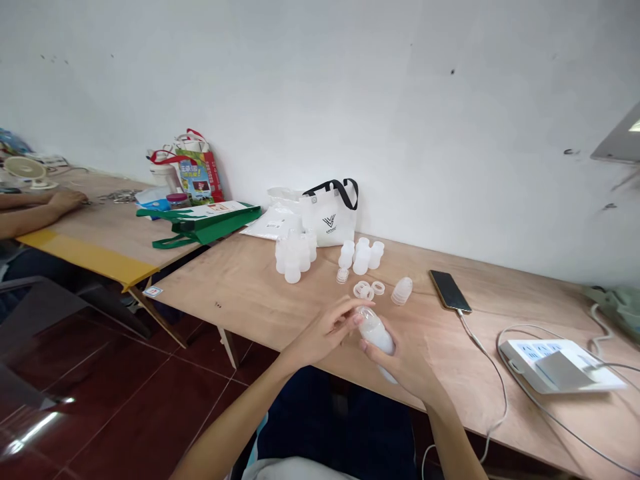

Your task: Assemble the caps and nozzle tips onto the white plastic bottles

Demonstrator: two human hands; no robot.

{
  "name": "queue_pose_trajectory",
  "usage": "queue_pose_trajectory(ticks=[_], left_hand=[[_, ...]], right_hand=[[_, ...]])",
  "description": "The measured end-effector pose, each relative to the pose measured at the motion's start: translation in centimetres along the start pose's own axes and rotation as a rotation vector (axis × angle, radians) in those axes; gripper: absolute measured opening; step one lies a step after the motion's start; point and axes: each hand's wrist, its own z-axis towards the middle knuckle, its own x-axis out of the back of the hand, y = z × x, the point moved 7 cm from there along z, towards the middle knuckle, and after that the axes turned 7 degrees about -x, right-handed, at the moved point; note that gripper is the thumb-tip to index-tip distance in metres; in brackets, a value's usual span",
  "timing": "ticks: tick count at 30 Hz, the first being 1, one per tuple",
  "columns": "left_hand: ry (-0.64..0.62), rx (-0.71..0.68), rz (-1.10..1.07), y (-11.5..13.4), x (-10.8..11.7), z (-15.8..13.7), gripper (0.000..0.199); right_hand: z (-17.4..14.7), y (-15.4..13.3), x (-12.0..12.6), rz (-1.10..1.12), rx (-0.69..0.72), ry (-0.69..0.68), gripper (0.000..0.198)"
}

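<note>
Over the table's near edge, my right hand is wrapped round a small translucent white bottle, which tilts up and to the left. A transparent domed cap covers its upper end. My left hand has its thumb and fingers closed about this cap. Just beyond my hands lie several white rings and a stack of ribbed translucent pieces. Farther back stand several white bottles, with a small stack of discs in front. A larger cluster of white bottles stands to the left.
A phone on a cable lies right of the bottles, and a white device with cables sits farther right. Against the wall is a white bag. A green bag bridges toward the left table, where another person's hand rests.
</note>
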Motion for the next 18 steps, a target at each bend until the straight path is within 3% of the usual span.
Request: queue_pose_trajectory(ticks=[3, 6, 11, 13, 18], left_hand=[[-0.043, -0.074, 0.019, 0.7, -0.2, 0.0, 0.039], [-0.051, -0.032, 0.023, 0.3, -0.4, 0.0, 0.036], [0.163, 0.146, 0.117, -1.7, 0.2, -0.2, 0.039], [0.182, 0.181, 0.159, -1.9, 0.5, -0.4, 0.040], [-0.064, 0.105, 0.167, -0.7, -0.1, -0.4, 0.037]], right_hand=[[0.1, 0.7, -0.6, 0.041, -0.043, -0.090, 0.039], [0.1, 1.3, -1.7, 0.139, -0.095, -0.189, 0.041], [0.3, 0.4, -1.8, -0.031, -0.022, -0.049, 0.028], [0.3, 0.0, -1.8, -0.090, -0.015, -0.039, 0.026], [0.1, -0.4, -1.3, -0.080, 0.028, -0.036, 0.031]])
